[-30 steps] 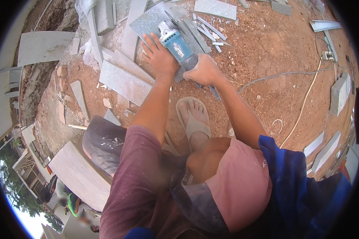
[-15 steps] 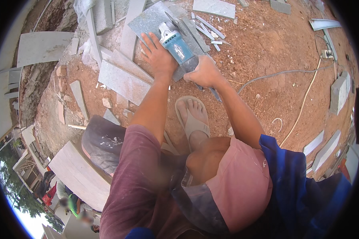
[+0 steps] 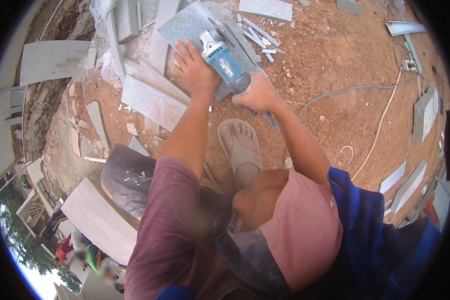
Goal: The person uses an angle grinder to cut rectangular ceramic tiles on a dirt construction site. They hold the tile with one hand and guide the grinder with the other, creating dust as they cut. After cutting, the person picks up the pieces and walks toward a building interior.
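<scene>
View centre = clock centre; 12 is the upper edge.

Angle grinder (image 3: 228, 65): teal body, silver head, at 12 o'clock. It lies over a grey stone slab (image 3: 182, 24), head pointing toward 11, rear end toward 5. The dark disc (image 3: 220, 31) shows nearly edge-on at the head's far side, above the slab; cannot tell whether it is spinning or how deep it sits.

Right hand (image 3: 259, 93), 1 o'clock: clamped around the rear grip of the grinder, forearm coming in from 4.

Left hand (image 3: 198, 69), between 11 and 12: palm down on the slab, fingers spread apart and straight, gripping nothing. Its fingertips point toward 11, just beside the grinder's head.

Surroundings: thin stone strips (image 3: 257, 35) lie in a loose bunch between 12 and 1, on reddish soil (image 3: 310, 65). A speckled pale slab (image 3: 152, 103) lies at 10, near the left forearm. A grey cable (image 3: 345, 90) curves across the soil at 2, toward a socket box (image 3: 409, 65). A thick grey block (image 3: 425, 116) sits near 3.

Sandalled foot (image 3: 242, 145): close to the centre, below the grinder. Broad pale board (image 3: 100, 220) at 8; beyond it, small and partly blurred, other people (image 3: 91, 254).
</scene>
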The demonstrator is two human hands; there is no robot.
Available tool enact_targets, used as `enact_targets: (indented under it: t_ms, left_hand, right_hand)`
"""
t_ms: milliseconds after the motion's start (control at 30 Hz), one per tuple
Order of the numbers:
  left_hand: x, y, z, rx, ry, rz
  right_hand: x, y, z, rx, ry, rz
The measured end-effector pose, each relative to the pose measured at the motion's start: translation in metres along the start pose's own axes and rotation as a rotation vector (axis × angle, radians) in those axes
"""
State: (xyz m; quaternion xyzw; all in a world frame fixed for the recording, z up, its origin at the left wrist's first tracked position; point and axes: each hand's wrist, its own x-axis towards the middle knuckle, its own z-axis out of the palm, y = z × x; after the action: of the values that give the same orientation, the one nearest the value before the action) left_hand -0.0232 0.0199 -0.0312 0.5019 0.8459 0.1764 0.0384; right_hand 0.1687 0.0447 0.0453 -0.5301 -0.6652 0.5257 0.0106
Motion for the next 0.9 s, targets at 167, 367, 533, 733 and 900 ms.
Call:
enact_targets:
  t_ms: [167,367,533,733,900]
  left_hand:
    - [0.001,-0.005,0.008,0.014,0.044,0.018]
    - [-0.002,0.004,-0.003,-0.064,0.030,0.028]
    - [0.000,-0.006,0.008,-0.036,0.073,0.036]
    - [0.000,-0.007,0.009,-0.075,0.078,0.034]
    - [-0.001,-0.003,0.006,-0.096,0.062,0.014]
  right_hand:
    - [-0.004,-0.001,-0.002,0.018,-0.036,0.034]
    - [-0.009,0.002,-0.003,0.019,-0.009,0.021]
    - [-0.009,0.004,-0.001,0.032,-0.027,0.023]
    - [-0.010,0.008,0.001,0.032,-0.013,0.033]
    - [-0.012,0.014,0.003,0.025,-0.003,0.021]
